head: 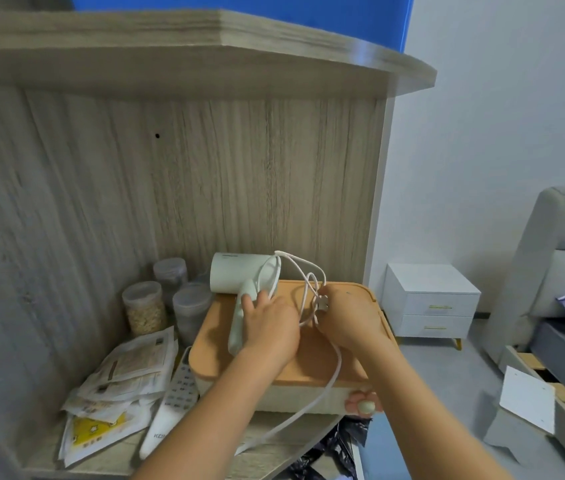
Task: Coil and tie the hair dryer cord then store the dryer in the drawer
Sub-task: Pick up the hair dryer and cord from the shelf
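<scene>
A pale green-white hair dryer (236, 277) lies on the orange lid of a box (308, 362), its barrel toward the wooden back panel. My left hand (269, 325) grips the dryer's handle along with strands of its white cord (300, 271). My right hand (350, 315) pinches the cord's plug, with loops of cord rising between the two hands. A long slack stretch of cord (322, 393) runs down over the box's front edge toward the shelf below. A white bedside cabinet with two drawers (430, 301) stands on the floor at the right.
Several clear plastic jars (156, 299) stand left of the box. Paper packets (122, 382) and a white remote control (170, 400) lie on the wooden shelf. A black bag (329, 452) hangs below. A grey bed frame (551, 306) and a white panel (527, 400) sit at the right.
</scene>
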